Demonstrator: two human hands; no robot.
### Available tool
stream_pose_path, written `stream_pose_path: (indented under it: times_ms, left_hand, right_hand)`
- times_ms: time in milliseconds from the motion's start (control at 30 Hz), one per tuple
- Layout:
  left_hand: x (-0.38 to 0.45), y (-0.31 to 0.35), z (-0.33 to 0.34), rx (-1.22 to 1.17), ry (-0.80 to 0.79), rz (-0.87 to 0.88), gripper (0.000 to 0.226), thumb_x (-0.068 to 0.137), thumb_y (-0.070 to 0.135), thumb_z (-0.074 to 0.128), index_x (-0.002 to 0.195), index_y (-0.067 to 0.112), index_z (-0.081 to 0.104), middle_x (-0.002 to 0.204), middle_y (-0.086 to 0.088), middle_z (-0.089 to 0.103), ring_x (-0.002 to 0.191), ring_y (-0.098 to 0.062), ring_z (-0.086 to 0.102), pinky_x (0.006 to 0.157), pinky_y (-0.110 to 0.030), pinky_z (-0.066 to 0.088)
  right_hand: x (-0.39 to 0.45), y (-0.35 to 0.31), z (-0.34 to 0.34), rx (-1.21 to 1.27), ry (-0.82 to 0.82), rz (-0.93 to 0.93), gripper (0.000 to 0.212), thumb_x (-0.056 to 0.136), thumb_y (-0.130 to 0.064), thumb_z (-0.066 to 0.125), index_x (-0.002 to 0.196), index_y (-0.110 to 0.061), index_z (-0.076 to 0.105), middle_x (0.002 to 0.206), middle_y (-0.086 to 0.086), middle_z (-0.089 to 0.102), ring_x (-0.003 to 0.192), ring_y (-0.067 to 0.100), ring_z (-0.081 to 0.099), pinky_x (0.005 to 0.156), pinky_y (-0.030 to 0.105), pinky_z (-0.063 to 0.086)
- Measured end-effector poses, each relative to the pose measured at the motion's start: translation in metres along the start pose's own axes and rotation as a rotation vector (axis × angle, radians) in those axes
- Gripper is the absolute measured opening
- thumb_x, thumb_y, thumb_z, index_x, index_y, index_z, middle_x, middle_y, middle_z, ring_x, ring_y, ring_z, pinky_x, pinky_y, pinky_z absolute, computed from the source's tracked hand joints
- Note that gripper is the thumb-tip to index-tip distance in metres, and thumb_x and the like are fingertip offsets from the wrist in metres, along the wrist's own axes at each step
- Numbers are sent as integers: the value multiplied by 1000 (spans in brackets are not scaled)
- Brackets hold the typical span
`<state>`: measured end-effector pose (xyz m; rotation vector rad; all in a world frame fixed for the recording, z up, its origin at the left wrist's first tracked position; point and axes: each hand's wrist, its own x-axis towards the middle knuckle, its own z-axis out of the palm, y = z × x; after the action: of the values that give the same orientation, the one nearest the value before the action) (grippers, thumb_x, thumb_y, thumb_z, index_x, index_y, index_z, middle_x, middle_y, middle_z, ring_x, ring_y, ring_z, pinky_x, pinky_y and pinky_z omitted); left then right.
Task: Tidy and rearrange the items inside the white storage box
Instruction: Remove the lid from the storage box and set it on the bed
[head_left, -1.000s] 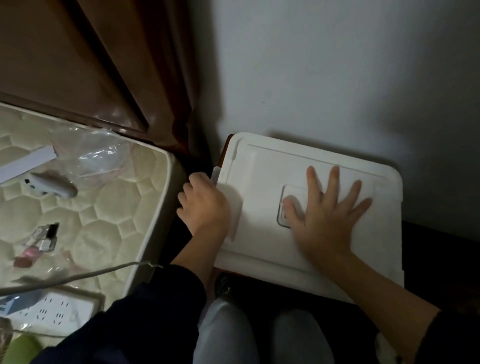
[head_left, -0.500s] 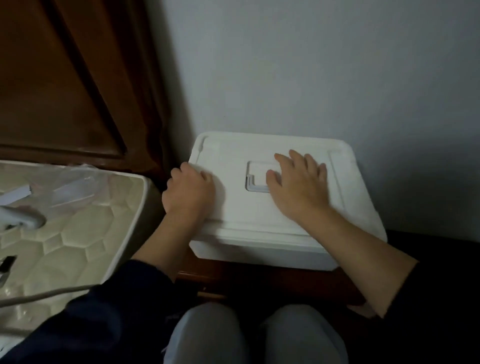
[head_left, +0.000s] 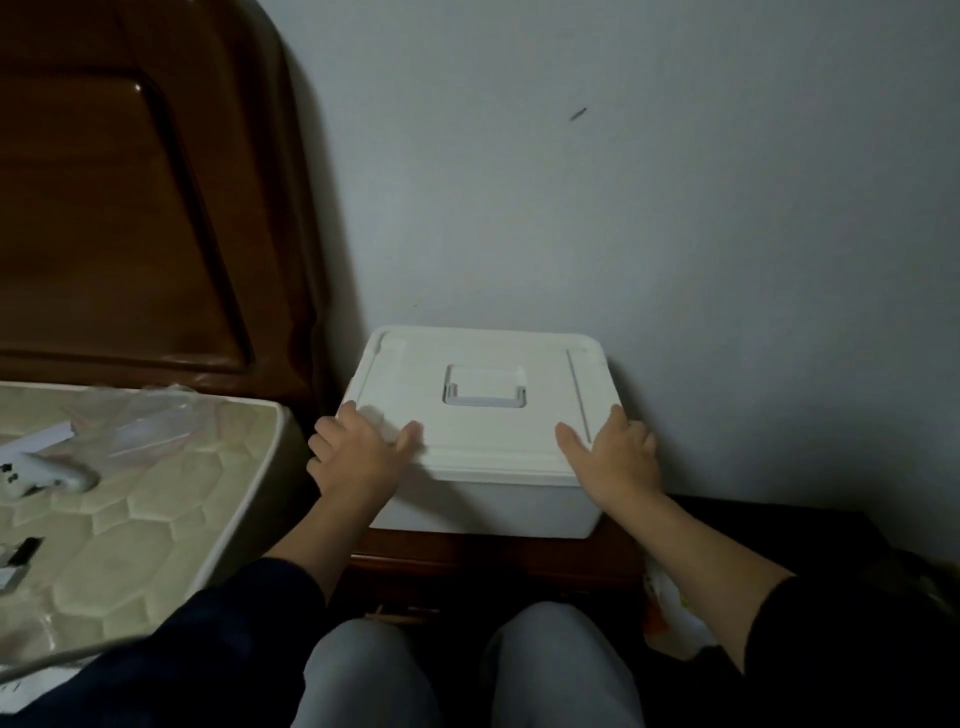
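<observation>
The white storage box (head_left: 488, 501) stands on a dark wooden nightstand against the wall, its lid (head_left: 483, 431) on and a recessed handle in the lid's middle. My left hand (head_left: 358, 454) grips the lid's front left corner, thumb on top and fingers down the side. My right hand (head_left: 615, 457) grips the front right corner the same way. The box's contents are hidden under the lid.
A mattress (head_left: 130, 514) lies to the left with a white controller-like object (head_left: 39, 478), clear plastic wrap (head_left: 140, 421) and a white cable on it. A dark wooden headboard (head_left: 130, 197) rises behind it. A grey wall stands right behind the box. My knees are below the nightstand (head_left: 467, 558).
Both hands have slid from the lid's top out to its front corners. The right hand left the handle area. The view has tilted up and back.
</observation>
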<state>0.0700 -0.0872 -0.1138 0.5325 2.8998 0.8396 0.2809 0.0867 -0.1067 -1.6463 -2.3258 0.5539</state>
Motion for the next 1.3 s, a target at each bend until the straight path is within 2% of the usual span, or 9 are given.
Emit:
stream_pose_path:
  times_ms: [233,400,533,700,867,1000,1067,1167,1300]
  left_hand:
    - [10,0,-2,-99,14,10,110,62,80,80,141,14,38,140,-21,42,130,-42,42,106,-52,41]
    - [12,13,-14,-165,16,-44,96,60,65,89,128,18,40,138,-19,42,128,-41,41,103,-49,42]
    - [12,22,-27,-273,50,-49,87,68,48,89,132,18,39,142,-20,40,131,-40,37,106,-48,39]
    - [13,34,-44,-374,114,33,80,74,34,88,135,16,38,141,-19,42,130,-38,38,109,-49,39]
    - [9,37,-58,-491,129,68,79,75,29,90,134,15,40,140,-16,43,130,-37,39,110,-47,39]
    - [17,23,-90,-929,34,-45,81,82,19,89,141,17,33,128,-8,53,122,-30,58,104,-47,53]
    - [22,9,-115,-1074,-6,-145,87,83,16,88,148,20,30,128,-5,54,118,-26,61,101,-42,55]
    - [26,-16,-150,-1045,-40,-205,95,81,11,89,156,14,30,135,-5,51,120,-27,58,103,-42,53]
    - [20,-68,-205,-1224,-28,-210,61,86,2,81,141,6,54,130,-9,68,116,-28,69,101,-47,58]
  right_hand:
    - [0,-4,7,4,81,0,81,94,-66,49,152,-11,37,144,20,48,129,39,42,101,48,47]
    - [10,-15,1,124,28,93,94,82,-68,62,153,-13,33,143,22,45,133,42,41,103,49,43]
    - [20,-19,-7,296,16,231,86,78,-61,68,142,-10,43,142,21,47,136,41,38,99,46,44]
    - [27,-17,-27,658,13,371,68,67,-61,65,110,-8,60,103,11,66,117,42,58,97,49,54]
    - [25,-17,-45,752,98,338,48,69,-53,66,96,-13,67,95,8,70,107,42,61,88,46,58]
    - [28,-29,-63,805,213,264,32,72,-44,67,80,-13,65,79,2,70,83,32,66,60,29,46]
    - [25,-46,-67,853,199,214,30,76,-40,68,69,-12,57,61,-7,62,64,24,59,54,28,39]
    - [12,-87,-61,857,126,126,34,81,-34,67,61,-19,44,41,-14,45,53,18,43,50,28,31]
    - [-13,-158,-40,865,-38,20,21,77,-32,67,69,-14,58,68,0,60,67,25,56,61,33,40]
